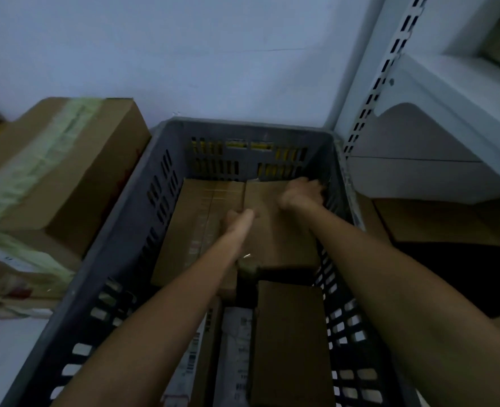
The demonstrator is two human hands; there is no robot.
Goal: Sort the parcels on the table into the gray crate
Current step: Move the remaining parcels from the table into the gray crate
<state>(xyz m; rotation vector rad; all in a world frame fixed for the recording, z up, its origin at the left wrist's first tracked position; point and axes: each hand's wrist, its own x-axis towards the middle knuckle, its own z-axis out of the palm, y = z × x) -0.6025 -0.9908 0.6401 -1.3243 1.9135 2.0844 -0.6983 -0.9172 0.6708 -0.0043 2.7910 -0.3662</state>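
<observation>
Your grip is two-handed: left hand [238,217] curls over the left edge of the brown parcel [275,233], right hand [301,191] hooks its far right corner, low inside the gray crate [166,171]. Stiff cardboard, probably light; hold opposite edges and keep it level.

dim light here, everything bluish and a touch blurred. straight ahead, a plain pale wall [184,54] with one thin dark line [272,50] running across it. on the right, a white shelving upright [373,89] climbs the frame, two rows of slots punched along it. a white shelf board [454,86] juts off it, a shadowed grey panel [413,174] below. bottom left, a white surface [5,362], table or floor, can't tell.
</observation>
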